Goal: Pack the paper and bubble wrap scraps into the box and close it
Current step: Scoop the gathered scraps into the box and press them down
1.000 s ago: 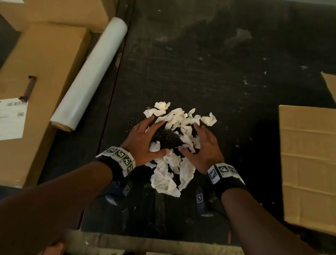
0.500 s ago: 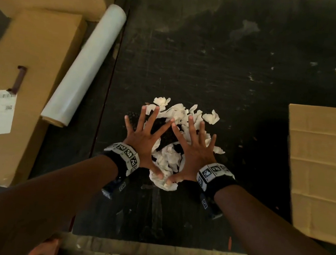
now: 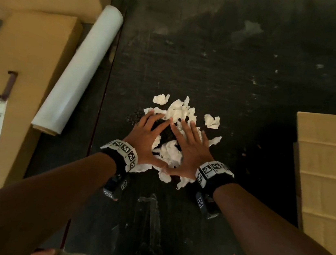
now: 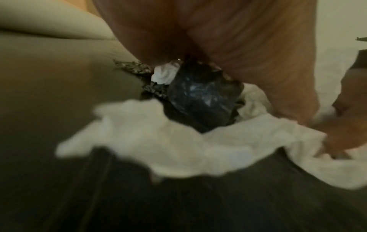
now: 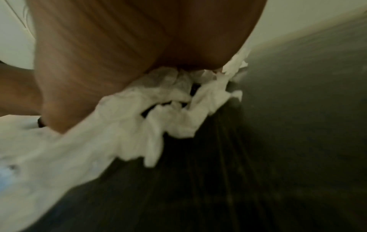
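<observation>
Because the paper scraps [image 3: 178,113] are torn, crumpled tissue-like bits, they look nearly weightless, soft and apt to drift or slip out of a loose hold; no single piece is worth picking alone. Mixed among them is dark bubble wrap [image 3: 162,128], springy and probably a little slick, seen up close from the left wrist as a glossy black wad [image 4: 200,100] amid white folds. The whole heap lies in the middle of the dark surface [image 3: 234,72], toward its near side.

Both hands lie flat on top of the heap, fingers straight and spread, gripping nothing: the left hand [image 3: 147,137] on the left part, the right hand [image 3: 189,149] on the right, thumbs almost meeting at the near edge. A sound hold would likely come from cupping in from both outer sides and underneath, squeezing the mass together.

One scrap [image 3: 212,121] lies apart on the right and would need sweeping in. Well to the right sits the open box [image 3: 328,170]. On the left lie a roll of film [image 3: 78,68] and closed cartons [image 3: 20,75].
</observation>
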{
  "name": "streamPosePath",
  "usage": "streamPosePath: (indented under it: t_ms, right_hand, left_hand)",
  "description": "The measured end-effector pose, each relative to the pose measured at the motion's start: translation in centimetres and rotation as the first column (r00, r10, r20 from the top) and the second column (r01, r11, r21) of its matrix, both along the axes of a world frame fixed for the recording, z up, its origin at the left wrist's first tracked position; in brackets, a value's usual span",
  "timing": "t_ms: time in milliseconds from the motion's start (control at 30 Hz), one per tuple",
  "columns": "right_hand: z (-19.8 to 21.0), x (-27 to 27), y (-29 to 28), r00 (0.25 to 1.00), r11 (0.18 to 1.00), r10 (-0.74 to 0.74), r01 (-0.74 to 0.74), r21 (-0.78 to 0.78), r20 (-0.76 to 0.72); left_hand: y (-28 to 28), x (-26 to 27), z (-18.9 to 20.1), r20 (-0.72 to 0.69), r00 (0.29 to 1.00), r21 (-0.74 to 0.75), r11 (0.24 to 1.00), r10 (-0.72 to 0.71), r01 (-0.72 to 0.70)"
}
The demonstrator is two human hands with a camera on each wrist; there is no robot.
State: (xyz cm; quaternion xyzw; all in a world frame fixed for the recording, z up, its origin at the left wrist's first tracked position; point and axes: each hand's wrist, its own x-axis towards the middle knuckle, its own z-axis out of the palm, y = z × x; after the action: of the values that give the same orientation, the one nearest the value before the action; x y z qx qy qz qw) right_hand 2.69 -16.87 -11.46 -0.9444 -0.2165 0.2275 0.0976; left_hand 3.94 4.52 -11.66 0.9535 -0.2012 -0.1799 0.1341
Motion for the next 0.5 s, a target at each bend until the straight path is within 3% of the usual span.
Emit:
streamPosePath:
  t_ms: [167, 367, 500]
  right_hand:
    - [-0.7, -1.4, 0.6, 0.998, 0.998, -0.04, 0.037, 0.051, 0.058]
    - [-1.1, -2.7, 0.9, 0.993, 0.996, -0.059, 0.051, 0.068, 0.106]
    - [-1.1, -3.4, 1.2, 0.993, 0.996, -0.082, 0.079, 0.043, 0.084]
  left_hand:
    - [-0.5, -2.1, -0.3, 0.072, 0.988, -0.11, 0.986, 0.133, -0.125]
    - [-1.1, -3.2, -0.5, 0.099, 0.986, -0.002, 0.991, 0.136, -0.137]
    - [-1.1, -3.9, -1.0, 0.103, 0.981, -0.069, 0.985, 0.164, -0.157]
